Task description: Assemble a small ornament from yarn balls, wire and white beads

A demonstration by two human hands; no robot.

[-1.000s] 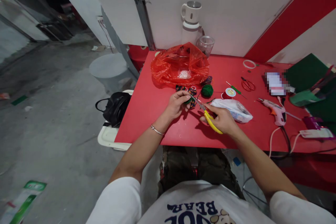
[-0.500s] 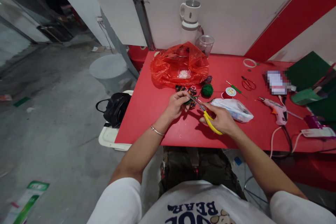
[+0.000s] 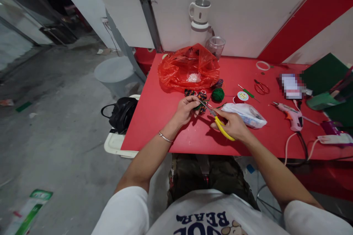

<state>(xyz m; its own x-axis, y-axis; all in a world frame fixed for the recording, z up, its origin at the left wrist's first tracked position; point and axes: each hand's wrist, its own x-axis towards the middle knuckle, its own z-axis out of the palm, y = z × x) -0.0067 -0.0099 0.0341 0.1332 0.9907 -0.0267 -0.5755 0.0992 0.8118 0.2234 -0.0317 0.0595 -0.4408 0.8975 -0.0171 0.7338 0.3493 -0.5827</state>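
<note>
My right hand [image 3: 234, 126] is closed around the yellow handles of a pair of scissors [image 3: 223, 129]. Their metal blades point up and left, reaching the fingertips of my left hand [image 3: 186, 109]. That hand pinches a small dark multicoloured yarn piece [image 3: 202, 110] with some green in it; the fingers cover part of it. Just beyond the fingers lie more patterned yarn pieces [image 3: 189, 92]. A ball of green yarn [image 3: 217, 95] rests right behind the blades. Whether the blades are closed on a strand is too small to tell.
A red plastic bag [image 3: 176, 73] with white beads sits at the back of the red table [image 3: 154, 132]. To the right are a white plastic bag [image 3: 244, 114], a thread spool [image 3: 242, 96], a crochet hook [image 3: 248, 93], red-handled scissors [image 3: 261, 88] and a pink glue gun [image 3: 293, 116].
The scissors' yellow handles have shifted very slightly to the right with my right hand. My left hand keeps its place and its pinch.
</note>
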